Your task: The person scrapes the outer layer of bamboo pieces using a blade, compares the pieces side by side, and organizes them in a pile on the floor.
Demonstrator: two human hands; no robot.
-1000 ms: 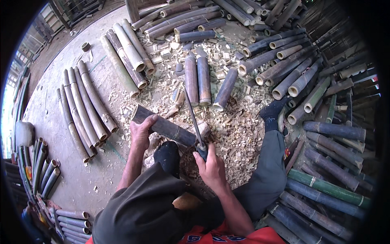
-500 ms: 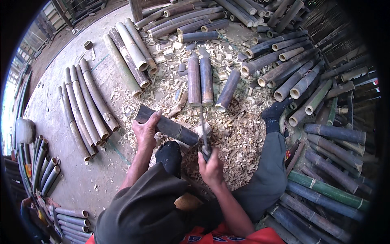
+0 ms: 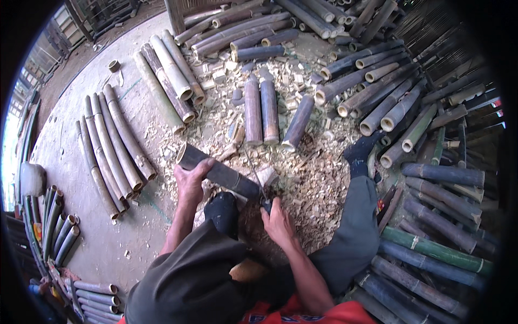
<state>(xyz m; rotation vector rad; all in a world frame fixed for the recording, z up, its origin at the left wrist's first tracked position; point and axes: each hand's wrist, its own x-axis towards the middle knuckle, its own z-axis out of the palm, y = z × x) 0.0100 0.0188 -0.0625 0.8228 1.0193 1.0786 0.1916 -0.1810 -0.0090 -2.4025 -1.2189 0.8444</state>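
My left hand (image 3: pixel 190 181) is wrapped round the far-left part of a short dark bamboo tube (image 3: pixel 229 177), thumb on top. The tube lies tilted, its hollow end up at the left and its other end lower, near my right hand. My right hand (image 3: pixel 279 224) grips the dark handle of a knife (image 3: pixel 252 166). The thin blade points away and to the left, crossing close to the tube's lower end; whether it touches I cannot tell. A pale wooden block (image 3: pixel 266 176) shows just behind that end. My left foot in a dark sock (image 3: pixel 222 211) is beside the tube.
Wood chips (image 3: pixel 318 197) cover the ground ahead. Cut bamboo tubes (image 3: pixel 253 112) lie beyond my hands, with longer pieces (image 3: pixel 128 140) to the left. Piles of bamboo (image 3: pixel 431 245) line the right side. My right leg (image 3: pixel 353 216) stretches forward there.
The knife blade has swung left toward the tube's lower end, and my right hand has shifted slightly. The tube's lower end has dipped a little in my left hand's hold.
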